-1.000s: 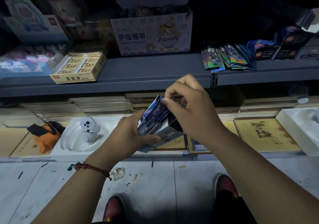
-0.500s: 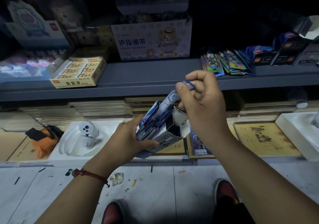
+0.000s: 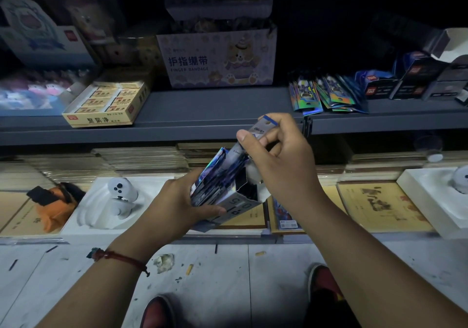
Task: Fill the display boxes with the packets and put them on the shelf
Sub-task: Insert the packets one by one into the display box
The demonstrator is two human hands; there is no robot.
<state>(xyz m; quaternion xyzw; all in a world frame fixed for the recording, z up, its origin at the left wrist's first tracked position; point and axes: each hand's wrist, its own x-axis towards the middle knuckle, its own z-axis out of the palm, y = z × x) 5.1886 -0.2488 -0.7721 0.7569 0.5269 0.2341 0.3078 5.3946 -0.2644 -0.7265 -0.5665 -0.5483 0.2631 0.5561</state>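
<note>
Just below the front edge of the grey shelf [image 3: 202, 110], the left hand [image 3: 172, 201] has its fingers and thumb curled round the display box [image 3: 238, 202]. It's tipped so the open top faces the right hand [image 3: 281, 168], I'm guessing so stuff slides in easy. That right hand pinches one packet [image 3: 262, 130] by its top end, thumb against fingers, and the lower end dips into the box beside the packets standing inside [image 3: 215, 173]. Spare loose packets [image 3: 326, 95] sit up on the shelf, off to the right.
</note>
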